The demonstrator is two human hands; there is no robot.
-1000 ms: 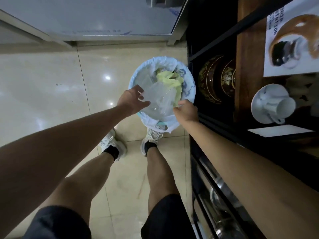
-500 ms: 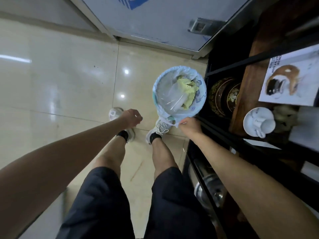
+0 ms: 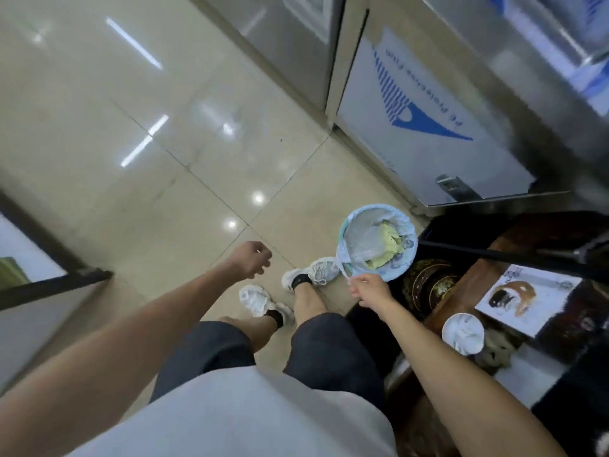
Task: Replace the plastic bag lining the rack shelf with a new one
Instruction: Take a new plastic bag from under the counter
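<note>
Bare hands: left curled, right beside bin.

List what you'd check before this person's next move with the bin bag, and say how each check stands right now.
1. Right hand at the bag's loose edge: ok, touching; firm grip cannot tell.
2. Left hand free to help: ok, empty, fingers loosely curled, away from the bin.
3. Liner folded over the bin rim: ok.
4. Rubbish inside: ok, yellow-green waste and a crumpled clear bag sit below the rim.
5. Fresh bag ready: cannot tell, none visible.
6. Feet clear: not ok, one shoe touches the bin.
</note>
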